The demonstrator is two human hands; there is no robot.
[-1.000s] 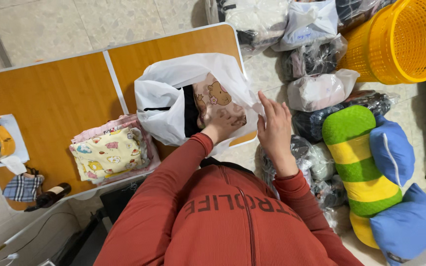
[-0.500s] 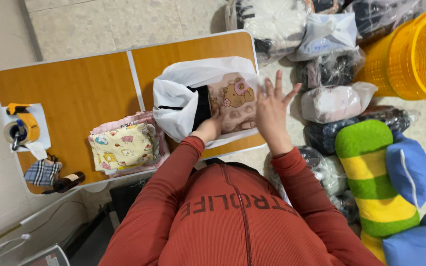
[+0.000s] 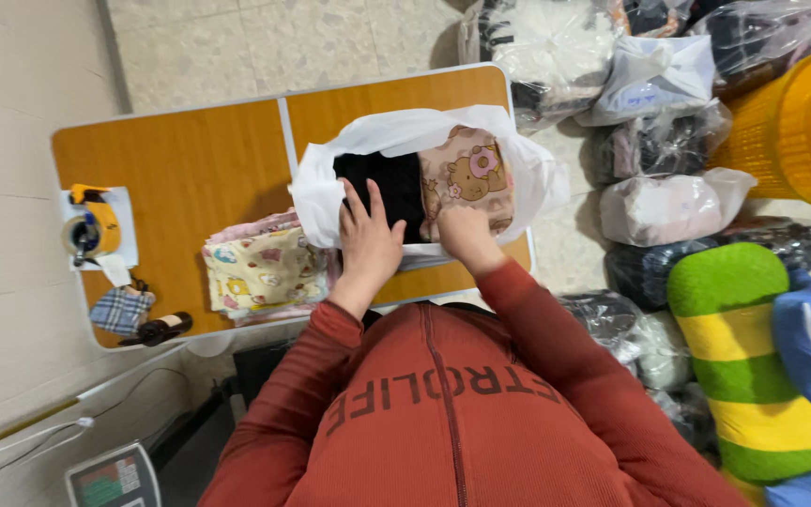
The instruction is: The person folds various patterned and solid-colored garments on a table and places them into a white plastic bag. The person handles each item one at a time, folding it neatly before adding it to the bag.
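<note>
A white plastic bag [image 3: 319, 192] lies open on the wooden table [image 3: 190, 160]. Inside it are a black garment [image 3: 391, 178] and a pink bear-print cloth [image 3: 473, 167]. My left hand [image 3: 368, 242] lies flat with fingers spread on the bag's near edge, its fingertips on the black garment. My right hand [image 3: 465, 233] is curled on the lower edge of the bear-print cloth, with the fingertips hidden in the bag. Left of the bag sits a folded pile of cartoon-print cloth [image 3: 255, 270].
A yellow tape dispenser [image 3: 93, 228], a plaid cloth [image 3: 120, 310] and a dark bottle [image 3: 157, 329] sit at the table's left end. On the floor to the right are several packed plastic bags [image 3: 668, 202], a yellow basket [image 3: 804, 131], a green-yellow striped pillow [image 3: 734, 347], and a scale [image 3: 110, 479] at lower left.
My left hand came out of the bag and now lies flat on its near edge. My right hand left the bag's right rim and moved onto the bear-print cloth. The view shifted left.
</note>
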